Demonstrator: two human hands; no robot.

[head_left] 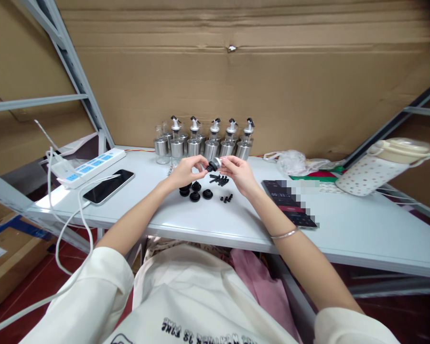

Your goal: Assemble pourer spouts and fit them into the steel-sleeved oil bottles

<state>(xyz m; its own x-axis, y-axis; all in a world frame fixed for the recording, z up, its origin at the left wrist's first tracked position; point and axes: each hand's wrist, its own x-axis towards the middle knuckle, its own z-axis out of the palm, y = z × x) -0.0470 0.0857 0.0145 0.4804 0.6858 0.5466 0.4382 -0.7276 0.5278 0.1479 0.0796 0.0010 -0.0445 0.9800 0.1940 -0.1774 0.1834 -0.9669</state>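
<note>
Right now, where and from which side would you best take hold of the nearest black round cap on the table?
Grip the black round cap by its rim, coming straight down from above. It sits flat on the white table, clear of its neighbours, just below the left hand and right hand, which hold a small pourer piece.

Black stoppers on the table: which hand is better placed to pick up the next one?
Left, probably. The left hand hovers almost directly above the black stoppers, while the right hand sits farther right, nearer the small black spout pieces. Both hands hold the pourer cap between them.
</note>
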